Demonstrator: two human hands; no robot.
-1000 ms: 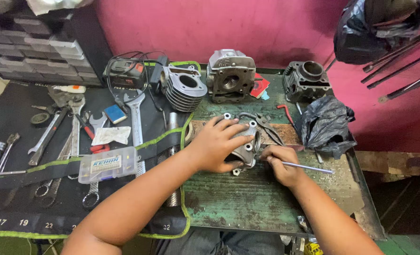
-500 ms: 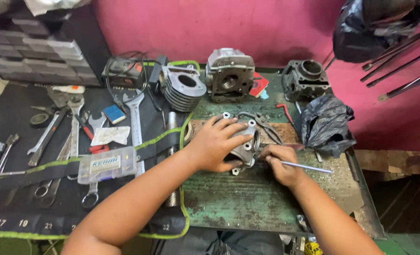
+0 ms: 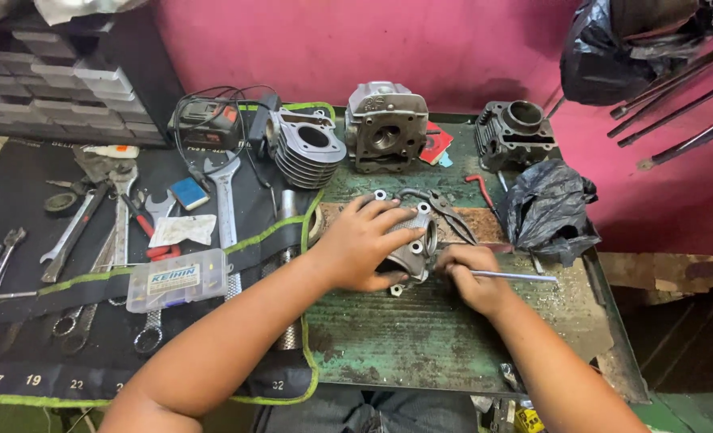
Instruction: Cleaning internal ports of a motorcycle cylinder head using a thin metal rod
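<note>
My left hand grips a grey metal engine part and presses it down on the worn green workbench. My right hand sits just right of that part and holds a thin metal rod tool, whose shaft sticks out to the right and whose tip is at the part's side. Dark pliers lie just behind both hands.
A finned cylinder, a cylinder head and another cylinder block stand along the back. A black plastic bag lies at the right. Wrenches and a clear parts box rest on the black tool mat at left.
Both hands keep their grip in the same spot; the right hand and its rod tool have shifted slightly. Nothing else on the bench has moved.
</note>
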